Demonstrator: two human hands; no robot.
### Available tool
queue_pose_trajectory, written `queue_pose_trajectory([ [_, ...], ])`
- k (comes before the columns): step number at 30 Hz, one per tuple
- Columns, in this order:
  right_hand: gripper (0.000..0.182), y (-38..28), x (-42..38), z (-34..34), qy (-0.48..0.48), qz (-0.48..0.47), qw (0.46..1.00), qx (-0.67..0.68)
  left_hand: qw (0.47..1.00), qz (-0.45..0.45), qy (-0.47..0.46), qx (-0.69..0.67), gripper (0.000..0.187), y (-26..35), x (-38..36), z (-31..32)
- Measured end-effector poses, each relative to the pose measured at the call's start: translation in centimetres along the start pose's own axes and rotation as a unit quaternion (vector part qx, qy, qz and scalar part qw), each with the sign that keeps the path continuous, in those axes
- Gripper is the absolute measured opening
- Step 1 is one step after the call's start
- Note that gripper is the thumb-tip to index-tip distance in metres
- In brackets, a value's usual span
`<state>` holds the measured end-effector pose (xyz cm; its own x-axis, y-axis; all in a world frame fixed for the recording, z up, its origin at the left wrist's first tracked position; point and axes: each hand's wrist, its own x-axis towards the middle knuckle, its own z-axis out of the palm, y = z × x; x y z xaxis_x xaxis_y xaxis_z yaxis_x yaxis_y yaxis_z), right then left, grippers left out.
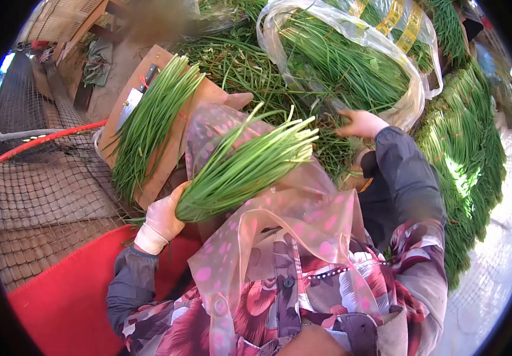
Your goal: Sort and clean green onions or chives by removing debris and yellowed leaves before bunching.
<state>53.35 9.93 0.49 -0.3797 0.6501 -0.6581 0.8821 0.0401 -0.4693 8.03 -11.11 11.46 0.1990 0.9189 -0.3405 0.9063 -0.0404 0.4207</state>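
L hand w/ chive bundle, board edge beside

Your left hand wears a matt pale glove; your apron is glossy clear plastic, like the bag. The board is bare wood, the knife shiny metal.

**Layout of chives, board and bag**

Bundle in left hand, held over the apron. Board to the left, a second bunch lying on it, knife at its far edge beside that bunch. Bag of chives ahead; right hand at its near rim. Loose pile on the right. Mesh far left.
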Motion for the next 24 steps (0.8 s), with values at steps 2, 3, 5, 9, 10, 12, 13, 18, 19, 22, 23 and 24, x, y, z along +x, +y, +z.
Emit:
queue_pose_trajectory([
  [2,0.055,-2.7,0.7,1.0,0.005,-0.164,0.957,0.240,0.999,-0.030,-0.017,0.007,0.072,-0.2,0.2,0.4],
  [3,0.051,-5.5,0.4,1.2,-0.010,-0.231,0.933,0.276,1.000,-0.019,-0.011,0.021,0.068,-0.1,0.2,0.4],
  [5,0.037,-7.2,1.6,2.2,-0.040,-0.134,0.981,0.132,0.999,-0.009,-0.006,0.039,0.063,0.3,0.2,0.1],
  [9,0.031,-3.0,5.6,1.3,0.145,-0.064,0.975,0.157,0.993,0.061,0.072,0.071,0.060,1.2,-0.2,-0.1],
  [10,0.033,-4.9,3.7,1.0,0.224,-0.173,0.941,0.184,0.991,0.056,0.063,0.107,0.061,1.4,-0.3,-0.2],
  [12,0.034,-7.9,2.4,1.4,0.170,-0.264,0.944,0.105,0.988,0.065,0.063,0.125,0.063,1.7,-0.1,-0.5],
  [13,0.035,-9.3,2.2,1.5,0.116,-0.350,0.929,0.023,0.985,0.077,0.065,0.143,0.065,1.7,0.1,-0.6],
  [18,0.027,-7.7,3.0,0.7,0.167,-0.184,0.969,0.007,0.985,0.087,0.083,0.122,0.070,1.2,0.1,-0.2],
  [19,0.031,-4.1,4.6,0.4,0.174,-0.083,0.970,0.149,0.986,0.089,0.092,0.110,0.072,1.1,-0.2,0.0],
  [22,0.030,-0.7,2.9,-1.3,0.133,0.073,0.963,-0.225,0.980,0.076,0.078,0.168,0.073,1.6,-0.7,-0.3],
  [23,0.034,-2.3,0.6,-1.7,0.179,0.036,0.964,-0.193,0.981,0.075,0.081,0.163,0.073,1.8,-0.5,-0.2],
  [24,0.044,-4.8,-0.4,-2.3,0.167,-0.006,0.980,-0.112,0.978,0.082,0.077,0.175,0.073,2.0,-0.5,-0.3],
])
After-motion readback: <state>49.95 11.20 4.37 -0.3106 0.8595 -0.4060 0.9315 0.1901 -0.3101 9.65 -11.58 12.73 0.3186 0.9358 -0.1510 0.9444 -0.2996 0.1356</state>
